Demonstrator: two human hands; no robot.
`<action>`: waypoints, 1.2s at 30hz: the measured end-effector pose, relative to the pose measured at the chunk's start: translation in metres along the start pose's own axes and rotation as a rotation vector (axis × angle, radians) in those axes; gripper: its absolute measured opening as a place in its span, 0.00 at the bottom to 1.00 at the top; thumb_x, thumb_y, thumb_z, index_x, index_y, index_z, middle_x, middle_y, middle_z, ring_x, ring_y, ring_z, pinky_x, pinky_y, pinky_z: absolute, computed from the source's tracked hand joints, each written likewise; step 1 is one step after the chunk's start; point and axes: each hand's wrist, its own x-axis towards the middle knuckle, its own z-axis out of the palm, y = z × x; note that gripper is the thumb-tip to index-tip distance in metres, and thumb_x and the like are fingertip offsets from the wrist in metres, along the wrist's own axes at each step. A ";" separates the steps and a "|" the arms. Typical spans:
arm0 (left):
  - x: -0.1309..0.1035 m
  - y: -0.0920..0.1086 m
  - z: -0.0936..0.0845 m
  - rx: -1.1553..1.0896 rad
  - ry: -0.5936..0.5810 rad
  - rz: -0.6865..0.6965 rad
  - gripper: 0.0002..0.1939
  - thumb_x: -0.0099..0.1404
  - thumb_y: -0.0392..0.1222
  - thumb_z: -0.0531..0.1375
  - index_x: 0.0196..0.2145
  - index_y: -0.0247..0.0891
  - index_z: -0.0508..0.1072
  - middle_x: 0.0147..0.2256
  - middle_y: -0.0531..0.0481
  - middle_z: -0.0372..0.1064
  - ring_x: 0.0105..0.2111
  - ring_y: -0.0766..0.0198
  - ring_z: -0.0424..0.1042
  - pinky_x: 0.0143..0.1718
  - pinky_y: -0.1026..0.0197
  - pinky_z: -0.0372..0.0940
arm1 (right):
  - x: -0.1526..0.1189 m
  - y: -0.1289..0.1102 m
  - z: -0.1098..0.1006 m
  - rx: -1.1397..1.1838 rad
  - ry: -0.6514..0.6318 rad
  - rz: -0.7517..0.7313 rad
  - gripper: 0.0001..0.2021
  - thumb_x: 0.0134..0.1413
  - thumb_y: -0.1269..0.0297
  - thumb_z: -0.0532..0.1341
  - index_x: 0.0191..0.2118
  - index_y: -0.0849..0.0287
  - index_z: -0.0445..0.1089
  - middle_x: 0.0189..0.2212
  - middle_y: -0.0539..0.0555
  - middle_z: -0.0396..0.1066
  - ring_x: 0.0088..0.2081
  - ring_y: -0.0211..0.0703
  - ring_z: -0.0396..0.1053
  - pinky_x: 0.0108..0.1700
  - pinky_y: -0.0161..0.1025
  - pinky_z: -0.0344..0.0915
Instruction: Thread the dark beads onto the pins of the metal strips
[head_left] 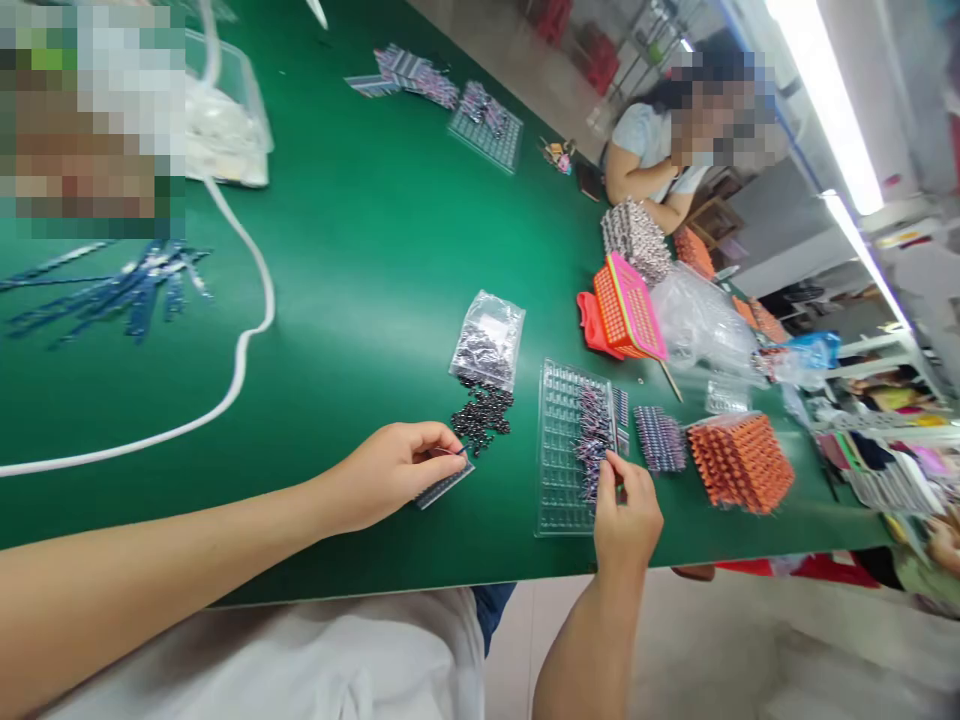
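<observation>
My left hand (409, 468) pinches something thin and dark over a small dark strip (444, 486) on the green table. Just beyond it lies a loose pile of small black pieces (484, 415), spilling from a clear plastic bag (489, 340). My right hand (628, 505) is at the right side of a clear compartment tray (561, 450), its thumb and fingertips together at a heap of thin pinkish-purple pieces (592, 430). What those fingertips hold is too small to make out.
An orange and pink basket (631, 308), a purple bundle (660, 438) and an orange stack (739, 462) stand at the right. A white cord (244, 350) curves across the green table (360, 250). People sit at the far edge and left.
</observation>
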 end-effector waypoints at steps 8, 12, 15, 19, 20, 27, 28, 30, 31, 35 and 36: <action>0.003 0.002 -0.004 -0.081 0.118 0.047 0.15 0.60 0.51 0.63 0.31 0.36 0.69 0.25 0.56 0.63 0.26 0.68 0.61 0.29 0.64 0.56 | -0.038 -0.081 0.039 0.349 -0.333 -0.087 0.09 0.64 0.66 0.57 0.45 0.57 0.73 0.38 0.54 0.74 0.38 0.39 0.71 0.40 0.36 0.69; 0.003 0.004 -0.005 -0.105 0.127 0.058 0.14 0.59 0.50 0.63 0.31 0.36 0.68 0.25 0.57 0.63 0.26 0.68 0.61 0.29 0.64 0.56 | -0.034 -0.088 0.053 0.336 -0.346 -0.077 0.11 0.65 0.67 0.54 0.45 0.56 0.73 0.38 0.55 0.73 0.39 0.40 0.71 0.42 0.38 0.69; 0.002 0.006 -0.005 -0.091 0.125 0.067 0.14 0.60 0.50 0.62 0.31 0.36 0.69 0.26 0.56 0.63 0.27 0.67 0.62 0.29 0.64 0.56 | -0.033 -0.088 0.057 0.325 -0.350 -0.104 0.11 0.65 0.67 0.54 0.45 0.57 0.73 0.38 0.55 0.72 0.40 0.40 0.71 0.42 0.40 0.70; 0.000 0.006 -0.004 -0.071 0.125 0.063 0.14 0.59 0.51 0.62 0.31 0.37 0.69 0.25 0.56 0.63 0.26 0.66 0.62 0.28 0.63 0.56 | -0.035 -0.088 0.060 0.297 -0.348 -0.137 0.11 0.64 0.68 0.55 0.45 0.57 0.73 0.38 0.55 0.71 0.40 0.40 0.70 0.43 0.40 0.70; 0.001 0.006 -0.004 -0.067 0.128 0.062 0.13 0.59 0.51 0.62 0.30 0.37 0.69 0.25 0.56 0.63 0.26 0.66 0.63 0.28 0.63 0.56 | -0.036 -0.088 0.060 0.284 -0.345 -0.153 0.11 0.64 0.68 0.55 0.46 0.57 0.73 0.38 0.55 0.70 0.40 0.41 0.70 0.43 0.41 0.69; 0.002 0.004 -0.004 -0.047 0.116 0.067 0.13 0.60 0.49 0.62 0.31 0.36 0.69 0.26 0.55 0.64 0.27 0.66 0.63 0.29 0.63 0.58 | -0.036 -0.087 0.062 0.218 -0.330 -0.231 0.11 0.65 0.69 0.55 0.47 0.58 0.72 0.38 0.56 0.70 0.42 0.42 0.68 0.45 0.41 0.68; 0.002 0.004 -0.005 -0.041 0.117 0.068 0.12 0.60 0.49 0.62 0.31 0.36 0.70 0.26 0.56 0.64 0.27 0.66 0.63 0.30 0.63 0.58 | -0.036 -0.087 0.062 0.214 -0.335 -0.232 0.11 0.65 0.69 0.55 0.47 0.58 0.72 0.38 0.56 0.70 0.42 0.42 0.68 0.45 0.41 0.68; 0.001 0.004 -0.005 -0.029 0.117 0.071 0.12 0.60 0.48 0.62 0.31 0.36 0.70 0.26 0.55 0.65 0.27 0.66 0.63 0.30 0.63 0.58 | -0.036 -0.087 0.061 0.204 -0.346 -0.240 0.11 0.65 0.68 0.55 0.48 0.58 0.72 0.38 0.55 0.70 0.42 0.42 0.68 0.45 0.42 0.68; 0.001 0.004 -0.005 -0.025 0.117 0.075 0.12 0.61 0.48 0.62 0.31 0.36 0.70 0.26 0.55 0.65 0.28 0.66 0.64 0.30 0.63 0.58 | -0.035 -0.087 0.061 0.197 -0.352 -0.247 0.11 0.66 0.68 0.54 0.48 0.58 0.72 0.38 0.55 0.70 0.42 0.42 0.68 0.45 0.42 0.68; 0.001 0.005 -0.004 -0.016 0.116 0.088 0.12 0.60 0.49 0.61 0.31 0.36 0.70 0.27 0.55 0.65 0.28 0.65 0.65 0.31 0.63 0.59 | -0.032 -0.088 0.058 0.153 -0.381 -0.278 0.11 0.67 0.67 0.53 0.47 0.57 0.72 0.38 0.56 0.71 0.43 0.43 0.68 0.45 0.42 0.67; 0.001 0.005 -0.005 -0.017 0.115 0.086 0.12 0.60 0.49 0.61 0.30 0.36 0.70 0.26 0.55 0.65 0.28 0.65 0.65 0.30 0.63 0.59 | -0.030 -0.089 0.058 0.139 -0.388 -0.288 0.11 0.67 0.67 0.53 0.47 0.58 0.71 0.38 0.56 0.71 0.43 0.43 0.68 0.45 0.42 0.67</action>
